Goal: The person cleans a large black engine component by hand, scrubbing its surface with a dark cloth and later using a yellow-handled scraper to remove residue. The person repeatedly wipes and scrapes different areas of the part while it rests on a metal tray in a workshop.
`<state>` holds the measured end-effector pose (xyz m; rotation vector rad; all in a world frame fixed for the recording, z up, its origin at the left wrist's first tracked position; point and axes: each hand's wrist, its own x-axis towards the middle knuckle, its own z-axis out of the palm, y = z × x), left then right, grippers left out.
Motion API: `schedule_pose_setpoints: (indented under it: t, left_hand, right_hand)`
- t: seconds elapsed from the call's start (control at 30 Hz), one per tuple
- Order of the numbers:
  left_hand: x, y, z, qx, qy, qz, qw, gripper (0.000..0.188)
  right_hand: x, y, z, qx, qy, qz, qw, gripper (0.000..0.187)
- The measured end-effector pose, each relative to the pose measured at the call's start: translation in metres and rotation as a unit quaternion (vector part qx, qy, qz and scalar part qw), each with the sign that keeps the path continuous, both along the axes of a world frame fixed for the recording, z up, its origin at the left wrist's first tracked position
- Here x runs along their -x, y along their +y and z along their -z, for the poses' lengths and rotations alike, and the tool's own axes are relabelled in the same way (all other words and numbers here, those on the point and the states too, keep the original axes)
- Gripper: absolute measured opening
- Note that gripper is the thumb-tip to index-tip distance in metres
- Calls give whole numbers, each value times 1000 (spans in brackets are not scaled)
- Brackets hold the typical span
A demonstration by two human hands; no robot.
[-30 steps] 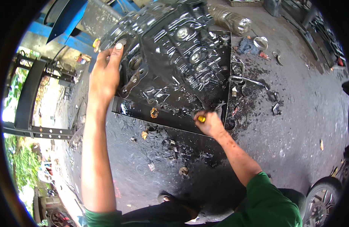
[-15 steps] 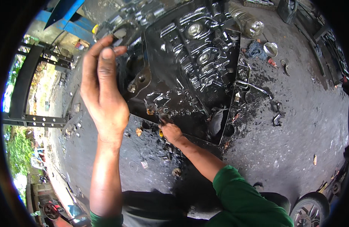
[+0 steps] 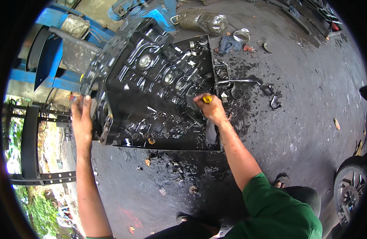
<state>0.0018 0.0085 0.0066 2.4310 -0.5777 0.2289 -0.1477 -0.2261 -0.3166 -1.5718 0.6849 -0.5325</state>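
A black, oily engine block (image 3: 131, 51) leans over a dark metal tray (image 3: 179, 149), its wet ribbed side facing up. At the block's left end is my left hand (image 3: 82, 123), thumb and fingers stretched out along its edge, seemingly touching it. My right hand (image 3: 213, 109) is closed on a yellow-handled tool (image 3: 207, 98) over the tray's right part. The tool's dark working end is blurred against the oily parts. Small oily metal pieces lie in the tray, with a grey cloth-like piece (image 3: 211, 133) at its right corner.
Beyond the tray lies a large clear plastic bottle (image 3: 203, 22). A rag (image 3: 230, 44), a metal ring (image 3: 241, 36) and a bent metal pipe (image 3: 239, 81) are on the stained floor to the right. Blue metal framework (image 3: 56, 75) stands at left, a wheel (image 3: 348, 191) at lower right.
The view has shifted. My left hand has come down from raised to the block's end. My right hand has moved from the tray's near edge to its right part, still holding the yellow-handled tool.
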Motion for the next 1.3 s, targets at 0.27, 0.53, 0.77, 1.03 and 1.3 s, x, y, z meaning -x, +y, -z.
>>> schedule_pose_setpoints:
  t: [0.27,0.53,0.77,1.03,1.3]
  left_hand:
    - [-26,10,5,-91,131,-40,986,74]
    - [-19,4,4,-115,67,-8,991,65]
    - [-23,0,1,-238,-63,41,968,51]
    - [-16,-7,3,-92,128,6,988,69]
    - [-17,-14,1,-122,136,-14,983,71]
  right_hand:
    - [-66,46,36,-412,-214,87,882,15]
    - [-81,38,34,-257,-385,272,844,14]
    - [-74,36,31,-376,-225,89,894,14]
    - [-69,11,34,-435,-348,142,818,14]
    - [-48,25,25,-300,-165,14,939,11]
